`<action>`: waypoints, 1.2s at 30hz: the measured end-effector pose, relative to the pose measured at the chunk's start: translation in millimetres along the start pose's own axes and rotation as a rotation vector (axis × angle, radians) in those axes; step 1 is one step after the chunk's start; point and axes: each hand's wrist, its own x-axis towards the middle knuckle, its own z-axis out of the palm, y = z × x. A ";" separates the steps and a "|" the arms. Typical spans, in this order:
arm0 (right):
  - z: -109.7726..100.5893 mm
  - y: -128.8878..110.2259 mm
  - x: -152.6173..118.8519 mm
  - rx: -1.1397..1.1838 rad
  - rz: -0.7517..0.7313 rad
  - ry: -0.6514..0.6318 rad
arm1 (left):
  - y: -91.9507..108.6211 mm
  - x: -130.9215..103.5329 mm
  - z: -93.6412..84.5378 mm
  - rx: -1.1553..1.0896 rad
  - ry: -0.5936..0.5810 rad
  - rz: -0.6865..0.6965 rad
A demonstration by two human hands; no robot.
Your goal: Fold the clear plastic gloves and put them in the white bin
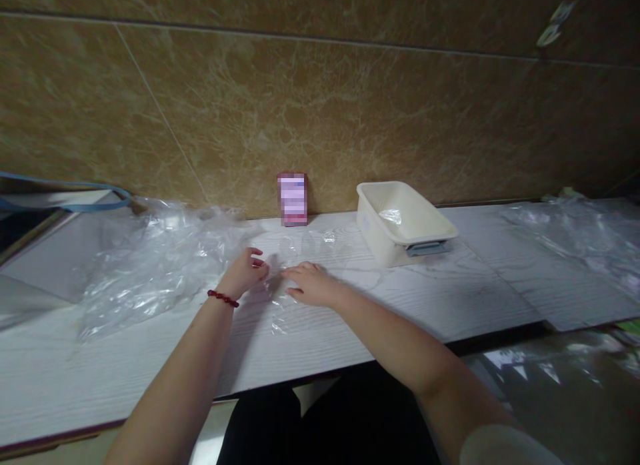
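- left hand [245, 273] half-curled, grip unclear; right hand [313, 283] open, fingers extended, palm down;
- clear plastic film [279, 310] between and under both, neither clearly nearer; its long axis unclear;
- white bin [379, 240] right, plastic heap [150, 265] left

Honestly no readable text anywhere here, the phone [294, 199] standing just beyond the right hand [313, 285] has a lit screen but it's all blurry blocks.
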 end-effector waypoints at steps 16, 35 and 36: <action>-3.5 2.0 6.5 0.350 0.177 0.226 | 33.7 -21.3 6.9 -0.104 -0.157 0.172; -5.8 18.6 7.0 0.290 0.029 0.156 | 14.1 -4.1 -4.3 0.353 -0.112 0.578; -8.0 20.2 6.4 0.244 0.008 0.136 | 9.4 -0.9 -7.0 0.420 -0.118 0.634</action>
